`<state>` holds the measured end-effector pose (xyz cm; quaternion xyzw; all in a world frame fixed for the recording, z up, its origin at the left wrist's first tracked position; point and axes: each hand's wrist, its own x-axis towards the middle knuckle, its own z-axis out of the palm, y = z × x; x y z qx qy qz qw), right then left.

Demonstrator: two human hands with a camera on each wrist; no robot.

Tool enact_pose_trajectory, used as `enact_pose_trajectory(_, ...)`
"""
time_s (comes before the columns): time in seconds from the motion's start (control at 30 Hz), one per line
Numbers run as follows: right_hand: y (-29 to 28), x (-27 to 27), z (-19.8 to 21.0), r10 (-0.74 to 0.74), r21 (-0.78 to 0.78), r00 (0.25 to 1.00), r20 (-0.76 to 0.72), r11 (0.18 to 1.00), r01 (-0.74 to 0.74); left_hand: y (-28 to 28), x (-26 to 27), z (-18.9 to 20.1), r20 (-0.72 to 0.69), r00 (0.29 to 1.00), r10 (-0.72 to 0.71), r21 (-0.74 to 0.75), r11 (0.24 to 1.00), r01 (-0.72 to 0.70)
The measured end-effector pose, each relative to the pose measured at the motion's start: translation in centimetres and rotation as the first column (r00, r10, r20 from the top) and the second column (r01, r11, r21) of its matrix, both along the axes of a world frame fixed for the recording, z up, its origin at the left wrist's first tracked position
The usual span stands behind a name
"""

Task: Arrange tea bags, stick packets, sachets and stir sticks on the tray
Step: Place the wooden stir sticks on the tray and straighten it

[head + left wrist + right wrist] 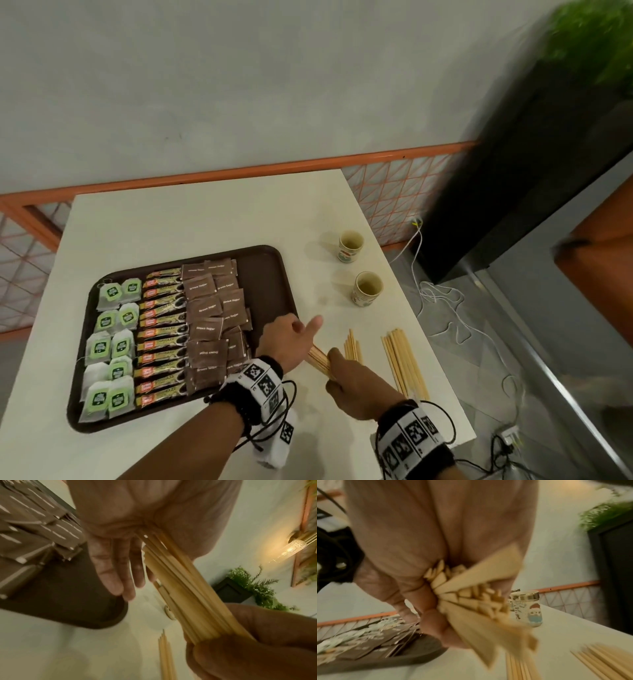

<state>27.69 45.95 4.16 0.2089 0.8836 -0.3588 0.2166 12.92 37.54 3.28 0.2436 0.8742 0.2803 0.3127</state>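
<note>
The right hand (356,387), nearest the body, is closed round one end of a bundle of stir sticks (318,360), gripping it firmly. The left hand (287,337) meets the other end of that bundle just off the tray's right edge. In the left wrist view the sticks run into the crook of its thumb while the fingers (116,572) hang nearly straight, so it steadies more than it clasps.

Beside them on the desk (205,222) lie two loose groups of sticks: a small one (352,346) just right of the hands, and a longer row (406,363) further right.

The tray (270,274) already carries tea bags (113,342) in its left column, stick packets (161,335) in the middle and brown sugar sachets (215,318) beside them. A bare strip remains along its right side.

The step in hand looks like squaring up the bundle before laying it in that strip. It would go best with the ends tapped level, the grip kept snug so none fan out, and the bundle set parallel to the packets without nudging the sachets.

Two small cups (366,287) stand beyond, near the desk's right edge.
</note>
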Motion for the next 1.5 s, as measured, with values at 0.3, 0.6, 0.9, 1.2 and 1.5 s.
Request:
enact_pose_trajectory(0.3,-3.1,-2.7,-1.3,-0.047,0.019,0.999,0.01,0.999,0.046,-3.0,-0.2,-0.3,-0.1,0.983,-0.153,-0.093,0.985,0.144)
enact_pose_trajectory(0.6,-3.8,-4.8,-0.3,-0.341,0.113,0.932,-0.12,0.928,0.354,-6.0,-1.6,2.7,0.16,0.987,-0.027,0.32,0.947,-0.026)
enact_pose_trajectory(0.9,-9.1,-8.1,12.7,-0.731,-0.688,0.351,-0.585,0.677,0.263,-9.0,-2.0,5.7,0.996,0.079,-0.029,0.072,0.784,-0.617)
enact_pose_trajectory(1.2,-13.4,-10.4,11.4,-0.684,-0.646,0.497,-0.534,0.709,0.282,-10.9,-1.9,8.3,0.958,-0.041,-0.285,0.17,0.675,-0.718)
enact_pose_trajectory(1.5,-11.9,-10.1,8.6,-0.168,-0.009,0.966,-0.196,0.985,0.17,-14.7,-5.4,8.8,0.522,0.842,0.133,0.556,0.695,-0.455)
